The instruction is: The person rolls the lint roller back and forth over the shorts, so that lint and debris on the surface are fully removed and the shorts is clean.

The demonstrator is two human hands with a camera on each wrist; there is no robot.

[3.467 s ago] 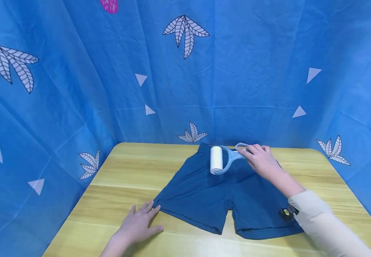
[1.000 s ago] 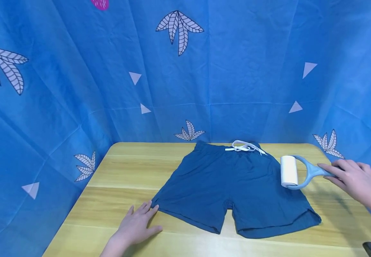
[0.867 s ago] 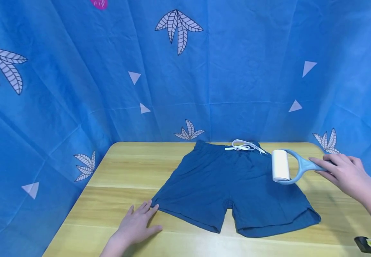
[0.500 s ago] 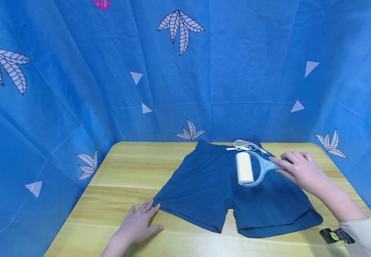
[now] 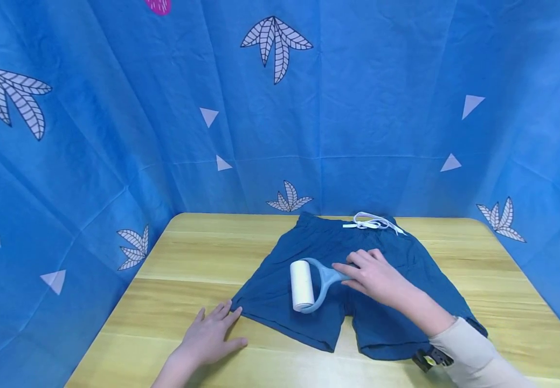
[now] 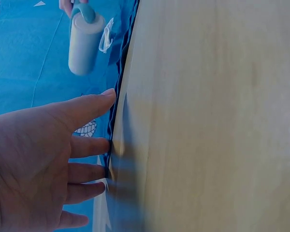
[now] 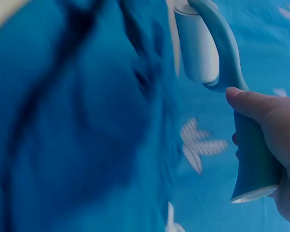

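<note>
Worktop of pale wood (image 5: pixel 212 258) carries flat navy fabric shorts (image 5: pixel 340 245); rolling judged unfinished, treated areas indistinguishable. Spread left hand (image 5: pixel 209 338) touches their left hem corner; right hand (image 5: pixel 374 276) grips a pale-blue-handled white cylindrical roller (image 5: pixel 302 286) over the same leg.

Head view: right hand (image 5: pixel 371 274) hides rear of roller handle (image 5: pixel 334 276). Right-wrist view: shorts (image 7: pixel 82 125) are blurred, left edge cropped.

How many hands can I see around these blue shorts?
2. The left hand has its fingertips by a hem corner of the blue shorts; the right hand holds the roller. No other hand shows.
</note>
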